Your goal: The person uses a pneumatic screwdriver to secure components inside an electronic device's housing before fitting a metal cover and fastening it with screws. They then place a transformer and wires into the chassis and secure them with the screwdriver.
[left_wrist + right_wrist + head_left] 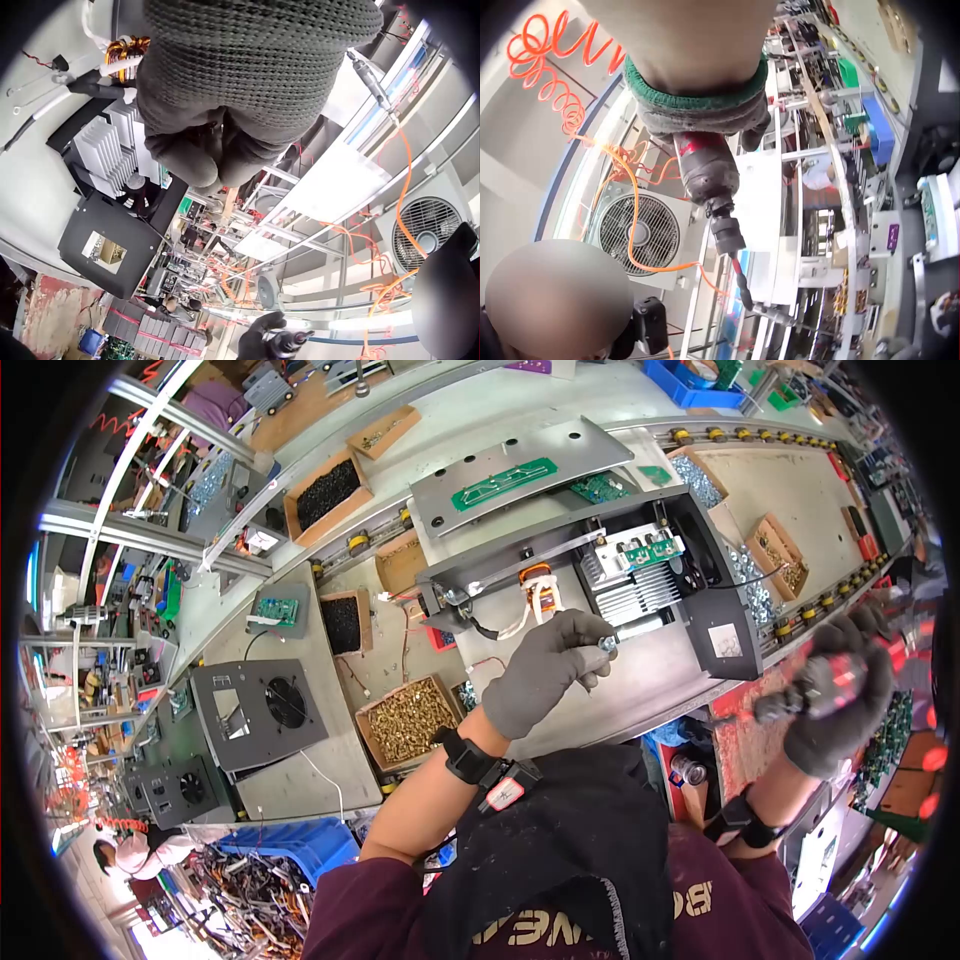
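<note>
My gloved left hand pinches a small shiny metal fastener between thumb and fingertips, over the front of an open dark metal case. Inside the case sit a silver finned heat sink, a green circuit board and a copper-wound coil with white-sleeved leads. Off to the right, beyond the case's end, my gloved right hand grips a red and black power screwdriver, blurred in the head view. The right wrist view shows the screwdriver's dark nose sticking out past the glove.
Boxes of brass fasteners, black screws and silver screws surround the case. A grey metal panel lies behind it. A fan-fitted cover rests at left. Roller rails border the bench.
</note>
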A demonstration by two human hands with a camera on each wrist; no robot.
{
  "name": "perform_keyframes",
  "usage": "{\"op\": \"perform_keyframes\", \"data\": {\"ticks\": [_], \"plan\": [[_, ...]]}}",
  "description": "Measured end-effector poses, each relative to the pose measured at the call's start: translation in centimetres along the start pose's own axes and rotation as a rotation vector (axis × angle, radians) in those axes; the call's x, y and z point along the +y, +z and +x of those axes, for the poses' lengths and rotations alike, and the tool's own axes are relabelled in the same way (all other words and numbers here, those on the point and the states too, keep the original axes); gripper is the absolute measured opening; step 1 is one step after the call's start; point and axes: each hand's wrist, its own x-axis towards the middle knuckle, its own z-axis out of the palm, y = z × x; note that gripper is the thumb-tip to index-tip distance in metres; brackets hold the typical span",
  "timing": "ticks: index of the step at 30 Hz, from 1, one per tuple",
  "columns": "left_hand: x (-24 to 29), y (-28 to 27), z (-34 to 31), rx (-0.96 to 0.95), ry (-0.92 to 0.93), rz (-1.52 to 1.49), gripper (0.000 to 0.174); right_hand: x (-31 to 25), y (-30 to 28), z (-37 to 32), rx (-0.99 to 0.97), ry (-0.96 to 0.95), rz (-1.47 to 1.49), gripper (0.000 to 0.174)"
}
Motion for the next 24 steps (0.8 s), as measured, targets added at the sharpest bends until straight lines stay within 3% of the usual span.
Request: {"op": "perform_keyframes", "data": {"ticks": [1, 3, 9, 14, 22, 24], "plan": [[-0.1, 0.5, 0.3, 0.014, 0.003, 0.0, 0.03, 1.2, 0.0, 0.8, -0.014, 0.025, -0.011, 0.032], [-0.1, 1.2, 1.1, 0.038, 0.009, 0.11, 0.03, 4.1, 1.4, 1.0, 0.221, 0.095, -0.126, 0.031], [-0.8, 1.8, 2.7, 0.151, 0.032, 0.038, 0.03, 7.9, 4.4, 3.7, 0.001, 0.015, -0.27, 0.036], [-0.6, 2.5, 3.9, 0.207, -0.001, 0.062, 0.03, 9.5, 2.9, 4.6, -0.09, 0.065, -0.35, 0.042], [0.0, 3.8, 5.0, 0.221, -0.098, 0.009, 0.027, 10.4, 0.3, 6.7, -0.183, 0.056, -0.192, 0.041], [0.7, 4.8, 5.2, 0.277, -0.042, 0.109, 0.026, 10.4, 0.9, 6.7, -0.233, 0.064, -0.134, 0.042]]}}
